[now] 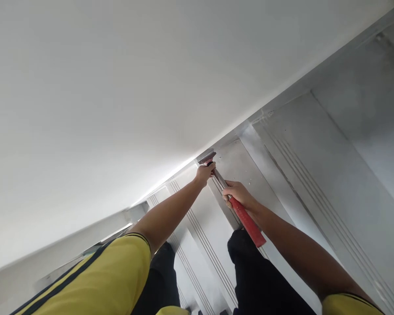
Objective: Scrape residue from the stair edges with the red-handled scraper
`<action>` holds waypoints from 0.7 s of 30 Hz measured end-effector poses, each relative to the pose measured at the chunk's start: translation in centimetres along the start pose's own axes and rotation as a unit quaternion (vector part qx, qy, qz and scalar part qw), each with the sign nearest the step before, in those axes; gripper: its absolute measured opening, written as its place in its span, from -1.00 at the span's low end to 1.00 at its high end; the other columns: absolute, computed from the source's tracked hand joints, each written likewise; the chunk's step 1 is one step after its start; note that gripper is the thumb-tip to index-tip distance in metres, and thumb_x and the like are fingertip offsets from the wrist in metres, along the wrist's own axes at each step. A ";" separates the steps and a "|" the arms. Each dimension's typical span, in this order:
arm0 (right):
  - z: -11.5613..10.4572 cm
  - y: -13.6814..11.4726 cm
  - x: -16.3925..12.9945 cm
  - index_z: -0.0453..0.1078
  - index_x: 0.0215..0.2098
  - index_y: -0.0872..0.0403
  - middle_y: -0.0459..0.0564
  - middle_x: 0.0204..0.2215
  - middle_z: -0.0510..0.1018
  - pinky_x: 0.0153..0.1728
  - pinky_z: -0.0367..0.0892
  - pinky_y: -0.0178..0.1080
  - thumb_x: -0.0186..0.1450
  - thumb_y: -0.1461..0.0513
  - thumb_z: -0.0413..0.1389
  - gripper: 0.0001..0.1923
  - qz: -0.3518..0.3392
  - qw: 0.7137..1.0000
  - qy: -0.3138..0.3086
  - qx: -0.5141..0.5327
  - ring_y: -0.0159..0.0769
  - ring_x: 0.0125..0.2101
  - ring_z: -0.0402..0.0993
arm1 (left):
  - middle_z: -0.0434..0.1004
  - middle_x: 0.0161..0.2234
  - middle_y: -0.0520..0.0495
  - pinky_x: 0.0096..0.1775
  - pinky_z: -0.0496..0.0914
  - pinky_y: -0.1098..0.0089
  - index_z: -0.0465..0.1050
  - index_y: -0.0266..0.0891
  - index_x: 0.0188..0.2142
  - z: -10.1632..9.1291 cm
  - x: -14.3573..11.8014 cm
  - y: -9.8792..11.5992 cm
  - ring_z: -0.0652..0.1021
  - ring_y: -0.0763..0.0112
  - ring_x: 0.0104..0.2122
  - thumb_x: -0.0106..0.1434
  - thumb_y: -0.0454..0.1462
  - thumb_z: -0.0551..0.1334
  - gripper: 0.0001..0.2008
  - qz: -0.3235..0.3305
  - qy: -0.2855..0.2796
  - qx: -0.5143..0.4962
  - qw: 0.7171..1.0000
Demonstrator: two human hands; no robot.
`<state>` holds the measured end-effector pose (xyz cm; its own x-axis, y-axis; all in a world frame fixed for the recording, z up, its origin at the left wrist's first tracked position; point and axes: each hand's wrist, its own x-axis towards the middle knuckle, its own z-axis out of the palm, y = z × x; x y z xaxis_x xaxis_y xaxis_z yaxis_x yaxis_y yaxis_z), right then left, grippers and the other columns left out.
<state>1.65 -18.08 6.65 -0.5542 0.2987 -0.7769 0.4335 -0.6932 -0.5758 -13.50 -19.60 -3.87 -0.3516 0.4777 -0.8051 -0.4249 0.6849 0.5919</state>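
Note:
A hammer with a red handle [249, 225], a metal shaft and a grey head [206, 156] points at the corner where the white wall [118, 87] meets a stair step [239, 164]. My right hand [238, 194] grips the upper end of the red handle. My left hand [204, 173] is closed around the shaft just under the head, against the wall's lower edge. Both arms reach forward and down. What the head touches is too small to tell.
Pale grey stair steps [315, 188] with grooved nosing lines run down to the right and below me. A grey skirting strip [85, 238] follows the wall. My legs in black trousers [259, 280] stand on the steps, and yellow sleeves [111, 280] show at the bottom.

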 end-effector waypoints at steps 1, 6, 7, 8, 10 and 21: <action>0.1 0.0 0.1 0.20 -0.53 0.09 -0.19 -0.76 0.31 -0.81 0.05 -0.41 -0.07 0.32 -0.01 -0.91 0.000 1.000 0.001 -0.001 -0.43 -0.81 0.25 | 0.44 -0.58 -0.07 -0.48 0.29 0.43 0.44 -0.31 -0.55 0.0 0.1 -0.1 0.41 0.47 -0.56 -0.08 -0.03 0.33 -0.65 0.000 0.002 -0.001 1.000; 0.2 0.4 -0.4 0.23 -0.45 0.07 -0.23 -0.77 0.28 -0.81 0.07 -0.41 -0.05 0.31 -0.03 -0.84 -0.007 1.000 0.004 -0.015 -0.43 -0.82 0.25 | 0.46 -0.55 -0.07 -0.46 0.31 0.43 0.46 -0.31 -0.51 0.1 -0.1 -0.3 0.44 0.47 -0.53 -0.05 -0.02 0.31 -0.64 0.014 -0.011 -0.012 1.000; 0.1 0.5 -0.4 0.24 -0.44 0.08 -0.23 -0.77 0.28 -0.81 0.08 -0.42 -0.05 0.30 -0.02 -0.84 -0.009 1.000 0.003 -0.018 -0.44 -0.82 0.25 | 0.46 -0.56 -0.07 -0.47 0.31 0.43 0.46 -0.32 -0.52 0.2 -0.2 -0.2 0.43 0.46 -0.54 -0.06 -0.03 0.32 -0.65 0.013 -0.009 -0.010 1.000; 0.0 0.7 -0.5 0.24 -0.43 0.08 -0.24 -0.77 0.28 -0.80 0.08 -0.42 -0.05 0.30 -0.02 -0.83 -0.010 1.000 0.003 -0.018 -0.44 -0.82 0.24 | 0.45 -0.58 -0.07 -0.47 0.30 0.43 0.45 -0.32 -0.54 0.3 -0.2 -0.1 0.43 0.46 -0.55 -0.07 -0.03 0.33 -0.65 0.011 -0.007 -0.006 1.000; -0.2 1.0 -0.4 0.26 -0.38 0.08 -0.25 -0.77 0.28 -0.80 0.08 -0.43 -0.04 0.29 -0.02 -0.79 -0.013 1.000 0.005 -0.011 -0.45 -0.82 0.24 | 0.45 -0.59 -0.08 -0.48 0.29 0.43 0.46 -0.33 -0.54 0.4 -0.2 0.0 0.43 0.45 -0.55 -0.06 -0.04 0.33 -0.65 0.010 -0.009 -0.001 1.000; -0.5 1.5 -0.3 0.31 -0.26 0.07 -0.26 -0.74 0.29 -0.81 0.08 -0.41 -0.02 0.29 -0.02 -0.68 -0.030 0.999 -0.008 0.013 -0.43 -0.81 0.25 | 0.47 -0.59 -0.08 -0.44 0.31 0.41 0.46 -0.32 -0.50 0.7 -0.2 0.2 0.48 0.42 -0.52 -0.05 -0.03 0.32 -0.65 0.014 -0.030 -0.005 0.999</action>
<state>2.85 -18.92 5.91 -0.5898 0.3301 -0.7370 0.3811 -0.6908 -0.6145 -12.92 -19.22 -3.59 -0.3120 0.5289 -0.7893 -0.4249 0.6654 0.6138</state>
